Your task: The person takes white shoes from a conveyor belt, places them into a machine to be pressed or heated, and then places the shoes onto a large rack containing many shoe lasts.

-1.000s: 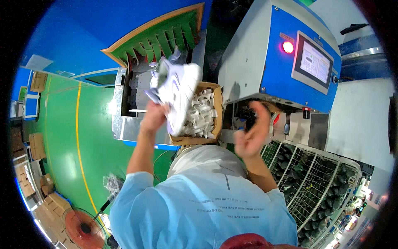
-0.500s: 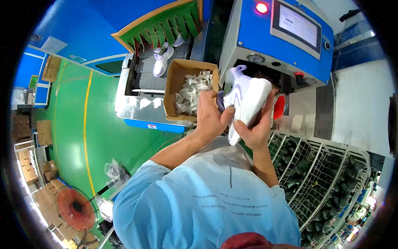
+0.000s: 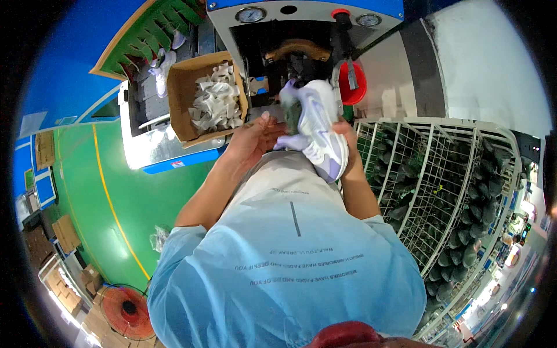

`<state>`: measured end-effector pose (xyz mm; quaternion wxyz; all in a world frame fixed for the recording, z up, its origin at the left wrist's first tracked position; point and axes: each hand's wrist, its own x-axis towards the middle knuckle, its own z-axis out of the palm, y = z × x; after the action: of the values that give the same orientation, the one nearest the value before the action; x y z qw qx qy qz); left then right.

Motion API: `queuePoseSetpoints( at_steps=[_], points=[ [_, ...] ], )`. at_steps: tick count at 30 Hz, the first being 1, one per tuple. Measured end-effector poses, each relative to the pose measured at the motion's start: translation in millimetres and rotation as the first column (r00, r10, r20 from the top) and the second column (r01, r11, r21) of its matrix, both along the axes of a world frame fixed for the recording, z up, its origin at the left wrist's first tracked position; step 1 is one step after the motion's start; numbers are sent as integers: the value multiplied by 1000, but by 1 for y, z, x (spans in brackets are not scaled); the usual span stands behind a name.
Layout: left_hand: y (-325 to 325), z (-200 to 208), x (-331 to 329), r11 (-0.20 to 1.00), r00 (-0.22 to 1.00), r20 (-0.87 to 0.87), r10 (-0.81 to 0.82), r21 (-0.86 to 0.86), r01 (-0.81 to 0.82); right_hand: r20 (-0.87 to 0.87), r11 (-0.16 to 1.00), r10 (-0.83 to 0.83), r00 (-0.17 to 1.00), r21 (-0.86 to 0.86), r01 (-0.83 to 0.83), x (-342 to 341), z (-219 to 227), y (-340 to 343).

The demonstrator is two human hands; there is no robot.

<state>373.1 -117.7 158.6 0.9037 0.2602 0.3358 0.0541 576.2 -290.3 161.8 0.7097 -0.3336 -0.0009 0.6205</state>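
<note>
Since the right hand (image 3: 350, 144) clasps the shoe (image 3: 319, 130), taking its weight, the left hand (image 3: 250, 141) is free, half-spread, apparently empty.

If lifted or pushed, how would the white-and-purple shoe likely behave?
The shoe is probably light: the right hand alone seems to support it, with the left hand open alongside. Its long, non-round shape suggests sliding rather than rolling if pushed.
</note>
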Motion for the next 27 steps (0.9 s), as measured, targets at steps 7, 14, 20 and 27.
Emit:
queuePoseSetpoints(
  at_steps=[7,14,20,27],
  points=[
    [-11,6,2,930,964,-98,-246,257,264,528,950,272,805,-11,-313,4,27,5],
    [-12,-1,-4,133,939,-318,-130,933,334,458,947,23,889,-296,128,3,-9,3],
    [-13,-17,23,845,956,97,-276,498,194,603,890,-109,790,-295,348,39,8,49],
    [-9,-92,74,998,992,109,-61,39,57,889,824,457,14,-429,370,41,13,110]
  ],
)
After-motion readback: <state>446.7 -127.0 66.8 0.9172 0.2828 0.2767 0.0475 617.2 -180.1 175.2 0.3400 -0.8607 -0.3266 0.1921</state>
